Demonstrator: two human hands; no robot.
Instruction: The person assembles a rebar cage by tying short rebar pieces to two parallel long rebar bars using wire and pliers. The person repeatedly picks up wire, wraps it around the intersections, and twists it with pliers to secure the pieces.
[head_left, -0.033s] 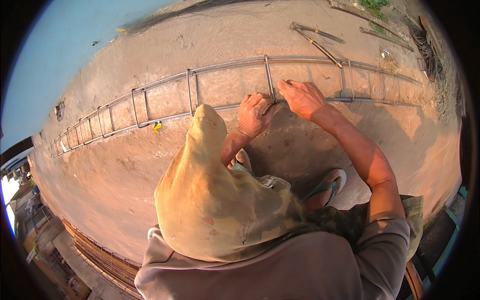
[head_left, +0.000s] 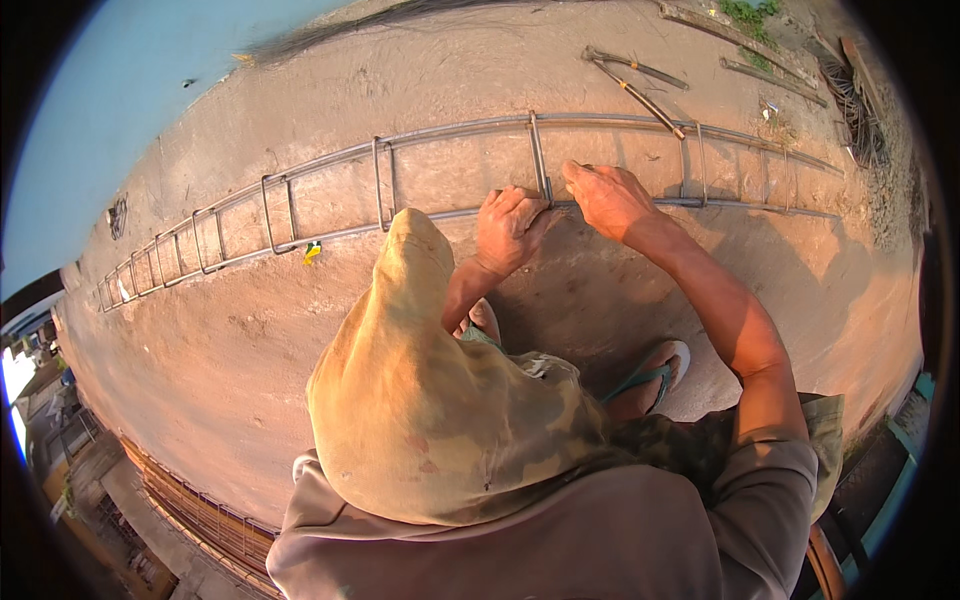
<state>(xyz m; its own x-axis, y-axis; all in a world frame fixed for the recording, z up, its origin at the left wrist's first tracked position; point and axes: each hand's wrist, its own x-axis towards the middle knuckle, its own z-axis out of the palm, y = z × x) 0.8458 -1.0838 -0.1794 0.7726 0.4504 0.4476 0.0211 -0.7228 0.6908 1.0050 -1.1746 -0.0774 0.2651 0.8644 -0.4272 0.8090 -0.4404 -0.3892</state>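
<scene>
A long, ladder-like rebar cage [head_left: 335, 240] lies across the ground in front of me, its thin bars joined by rectangular stirrups. My left hand [head_left: 512, 228] is closed on the near bar, at the foot of the upright stirrup [head_left: 538, 155]. Just right of that stirrup is my right hand [head_left: 607, 200], above the near bar. Its fingers are curled and pressed together; whatever they pinch is hidden or too small to make out. Beyond the hands, long-handled bolt cutters [head_left: 640, 92] lie with one handle resting over the cage's far bar.
Several planks or bars [head_left: 740, 40] lie at the far right, near a dark wire coil [head_left: 855, 110]. Left of my hands, a small yellow-and-black scrap [head_left: 312, 252] sits beside the cage. A blue wall [head_left: 150, 110] borders the ground at far left. My sandalled foot [head_left: 655, 378] is below my hands.
My right hand has shifted slightly to the right, away from the stirrup. My left hand and the rebar cage look unmoved.
</scene>
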